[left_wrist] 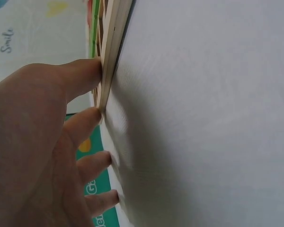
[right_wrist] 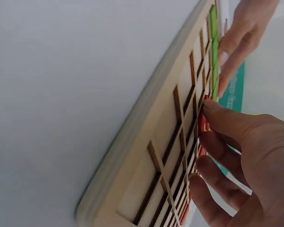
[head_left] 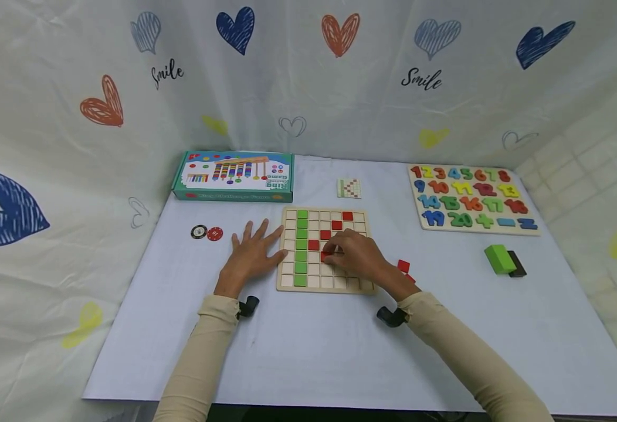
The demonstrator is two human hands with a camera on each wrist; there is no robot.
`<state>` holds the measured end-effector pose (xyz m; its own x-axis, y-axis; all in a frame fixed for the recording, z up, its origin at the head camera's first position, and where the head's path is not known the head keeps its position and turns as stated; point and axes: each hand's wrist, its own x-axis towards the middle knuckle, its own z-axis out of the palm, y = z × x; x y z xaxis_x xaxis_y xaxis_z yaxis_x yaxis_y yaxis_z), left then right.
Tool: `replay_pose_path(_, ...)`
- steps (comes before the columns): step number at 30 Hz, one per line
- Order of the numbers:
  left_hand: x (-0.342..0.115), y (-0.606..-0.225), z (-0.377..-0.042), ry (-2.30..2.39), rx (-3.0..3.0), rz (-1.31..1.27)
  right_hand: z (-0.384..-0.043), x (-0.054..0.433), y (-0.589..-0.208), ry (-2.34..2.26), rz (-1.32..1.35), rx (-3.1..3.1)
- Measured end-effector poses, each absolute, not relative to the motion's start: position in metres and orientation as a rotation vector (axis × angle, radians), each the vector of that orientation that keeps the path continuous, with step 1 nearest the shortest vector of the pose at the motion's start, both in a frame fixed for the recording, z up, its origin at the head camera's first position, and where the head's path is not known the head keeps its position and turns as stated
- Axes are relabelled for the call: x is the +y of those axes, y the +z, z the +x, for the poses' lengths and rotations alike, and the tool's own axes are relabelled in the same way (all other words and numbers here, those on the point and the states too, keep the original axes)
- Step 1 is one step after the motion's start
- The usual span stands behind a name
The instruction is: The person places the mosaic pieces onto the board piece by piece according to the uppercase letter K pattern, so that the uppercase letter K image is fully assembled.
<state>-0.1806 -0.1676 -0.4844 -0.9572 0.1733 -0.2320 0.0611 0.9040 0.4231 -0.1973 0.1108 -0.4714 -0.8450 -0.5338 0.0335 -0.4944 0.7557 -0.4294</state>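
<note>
A wooden grid board (head_left: pixel 363 287) lies flat on the table, with a column of green tiles (head_left: pixel 301 244) near its left side. Several red tiles (head_left: pixel 347 216) sit in its cells, stepping diagonally. My left hand (head_left: pixel 250 253) is spread beside the board, and its thumb and index fingertip touch the wooden edge (left_wrist: pixel 111 56). Over the middle of the board, my right hand (head_left: pixel 357 255) pinches a red tile (right_wrist: pixel 201 118) between thumb and index finger, low at a cell. That hand covers some cells. Loose red tiles (head_left: pixel 403 266) lie right of the board, partly behind the right wrist.
Behind the board lie a green game box (head_left: pixel 233 176) and a small pattern card (head_left: pixel 349 188). Two round chips, one black (head_left: pixel 199 232) and one red (head_left: pixel 215 234), are at left. A number puzzle board (head_left: pixel 477 199) and green (head_left: pixel 498 259) and black blocks (head_left: pixel 517 265) are at right.
</note>
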Motion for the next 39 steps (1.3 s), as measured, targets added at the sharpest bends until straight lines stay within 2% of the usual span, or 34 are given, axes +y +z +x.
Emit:
replay_pose_path(10, -0.167, -0.483, -0.18, 0.622, 2.792, 0.174, -0.199, 0.136, -0.462, -0.74, -0.777, 2.9)
replay_pose_path(27, -0.168, -0.486, -0.182, 0.559, 2.791, 0.177, -0.206, 0.246, -0.428, -0.493, -0.434, 2.682)
replay_pose_path(39, -0.167, -0.486, -0.182, 0.571, 2.796, 0.167, -0.205, 0.261, -0.436, -0.515, -0.346, 2.586)
